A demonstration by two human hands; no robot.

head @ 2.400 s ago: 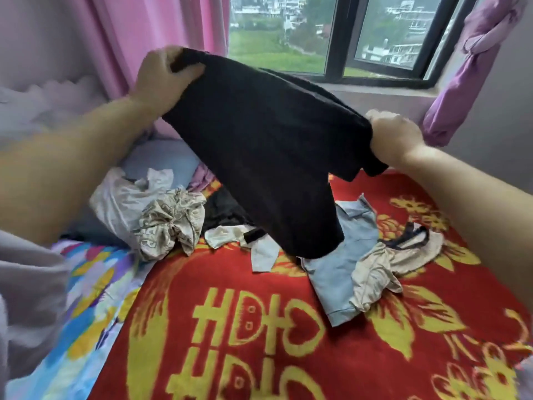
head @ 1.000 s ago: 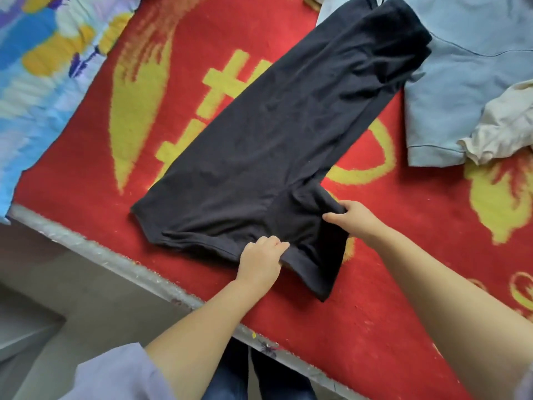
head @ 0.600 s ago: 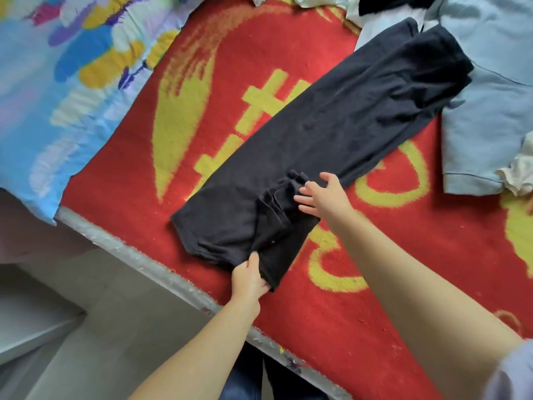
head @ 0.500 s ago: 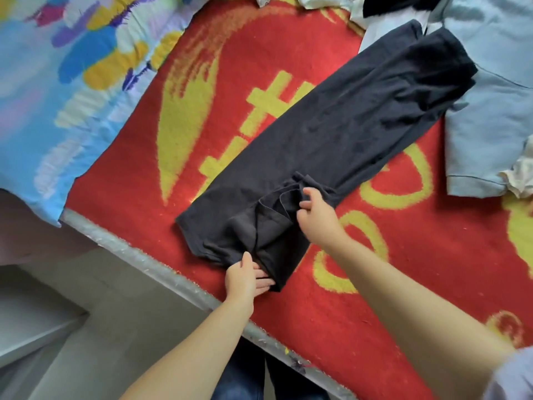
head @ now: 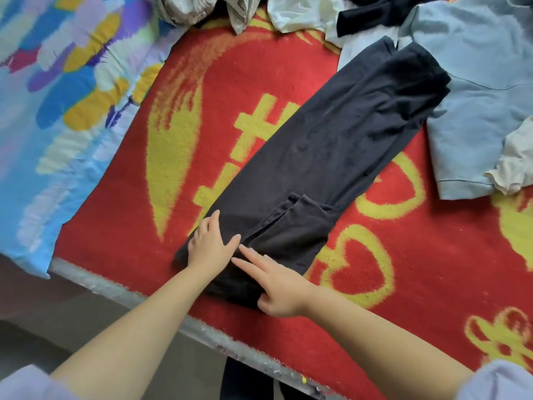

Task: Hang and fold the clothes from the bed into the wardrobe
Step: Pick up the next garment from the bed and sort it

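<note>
A pair of black trousers (head: 326,145) lies flat on the red and yellow blanket (head: 259,67), folded lengthwise and running diagonally from the bed's near edge toward the upper right. Its crotch flap is tucked in over the near part. My left hand (head: 209,246) lies flat on the trousers' near end, fingers spread. My right hand (head: 274,284) rests beside it with straight fingers on the cloth and the thumb at the near hem.
A light blue shirt (head: 476,90) with a cream garment (head: 516,157) on it lies at the right. White, black and patterned clothes (head: 305,13) are heaped along the top. A colourful sheet (head: 57,90) covers the left. The bed's grey edge (head: 202,327) runs below my hands.
The trousers went from held up in the air to laid on the blanket. My right hand folded the crotch flap inward, and both hands now lie flat on the near end.
</note>
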